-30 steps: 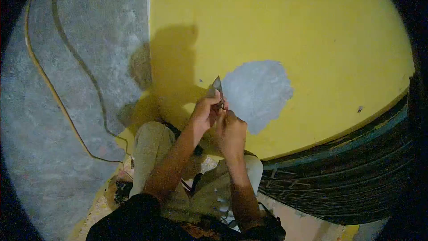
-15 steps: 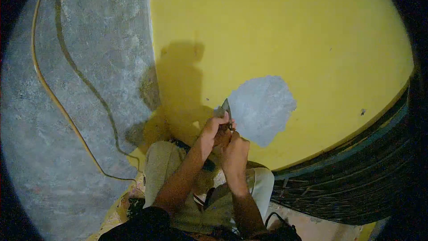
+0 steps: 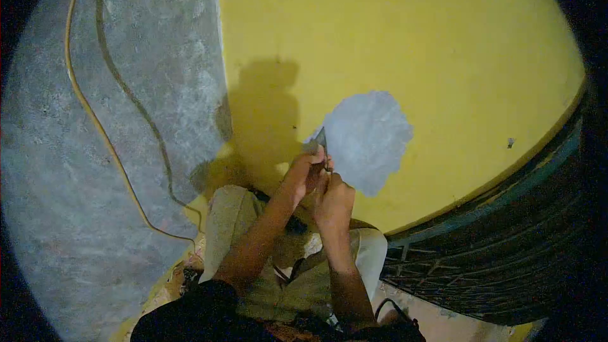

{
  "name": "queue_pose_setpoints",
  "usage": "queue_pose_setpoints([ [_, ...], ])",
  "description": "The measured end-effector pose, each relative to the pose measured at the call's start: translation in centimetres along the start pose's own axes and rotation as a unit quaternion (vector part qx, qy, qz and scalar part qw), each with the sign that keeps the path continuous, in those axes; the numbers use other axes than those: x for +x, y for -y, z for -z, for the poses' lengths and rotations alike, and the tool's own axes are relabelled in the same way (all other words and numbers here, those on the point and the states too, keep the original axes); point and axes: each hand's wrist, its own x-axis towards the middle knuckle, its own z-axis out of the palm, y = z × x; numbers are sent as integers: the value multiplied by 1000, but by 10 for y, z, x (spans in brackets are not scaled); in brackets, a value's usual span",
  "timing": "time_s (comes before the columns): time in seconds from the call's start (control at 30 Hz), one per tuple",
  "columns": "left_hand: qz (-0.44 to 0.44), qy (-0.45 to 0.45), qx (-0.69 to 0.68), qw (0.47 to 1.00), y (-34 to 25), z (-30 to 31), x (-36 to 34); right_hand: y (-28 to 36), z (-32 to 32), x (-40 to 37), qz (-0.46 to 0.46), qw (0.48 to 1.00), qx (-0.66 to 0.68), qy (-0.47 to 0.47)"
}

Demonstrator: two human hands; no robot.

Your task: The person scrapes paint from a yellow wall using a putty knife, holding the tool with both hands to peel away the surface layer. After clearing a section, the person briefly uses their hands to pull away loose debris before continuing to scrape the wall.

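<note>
A small pointed metal blade stands up from between my two hands, against the left edge of a pale grey patch on the yellow wall. My left hand is closed on the blade near its base, thumb on its face. Just below and to the right, my right hand is closed at the lower end of the same tool. Its handle is mostly hidden by my fingers.
On the left is a grey wall with a thin yellowish cable hanging down it. A dark metal grille lies at the lower right. My bent knees are below my hands.
The view has shifted slightly, so the wall patch appears higher and a little to the left. Both hands keep their hold on the blade tool.
</note>
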Motion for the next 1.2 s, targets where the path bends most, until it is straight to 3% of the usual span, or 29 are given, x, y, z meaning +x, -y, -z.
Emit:
queue_pose_setpoints([
  [0.07, -20, -27, 14, 999, -4, -12, -19, 0, -3, -5, -35, 999, -14, 10],
  [0.17, -12, -5, 33, 999, -1, -8, -10, -2, -9, -2, -23, 1000, -21, -1],
  [0.27, -6, 16, 50, 999, 2, 3, 2, 2, -12, 4, -44, 998, 20, 26],
  [0.37, -3, 30, 55, 998, -6, 24, 28, 4, -21, 15, -95, 995, -22, 18],
  [0.43, -65, 78, 15, 995, -34, 47, 45, 23, -31, 35, -60, 964, 251, 69],
  [0.47, -90, 1, -10, 996, -46, 47, 41, 29, -52, 49, -1, 992, 67, 109],
  [0.6, -37, -33, -28, 998, -46, 86, 53, 37, -60, 38, 8, 988, -4, 154],
  [0.67, -6, 95, -10, 995, -28, 83, 54, 22, -53, 26, -14, 993, 11, 116],
  [0.77, -65, 89, 56, 992, -23, 41, 30, 14, -25, 14, -22, 998, 22, 59],
  [0.9, -30, 145, 110, 983, -22, 26, 15, 16, 8, 2, -16, 999, 26, 37],
  [0.97, -143, 166, 196, 956, -14, 26, 15, 20, 21, -3, 21, 999, -42, -22],
  [1.0, -143, 165, 196, 956, -11, 26, 13, 18, 25, -5, 5, 999, -41, -23],
  [1.07, -209, -28, 336, 918, -1, 27, 9, 17, 29, -8, 29, 996, -54, -61],
  [1.1, -210, -27, 334, 919, -6, 32, 14, 18, 29, -9, 54, 991, -67, -98],
  [1.13, -193, -17, 518, 833, -12, 40, 24, 17, 29, -9, 55, 991, -68, -98],
  [1.17, -170, -7, 680, 713, -15, 48, 31, 16, 29, -9, 48, 991, -79, -92],
  [1.2, -172, -7, 679, 714, -9, 57, 34, 14, 29, -9, 43, 991, -89, -86],
])
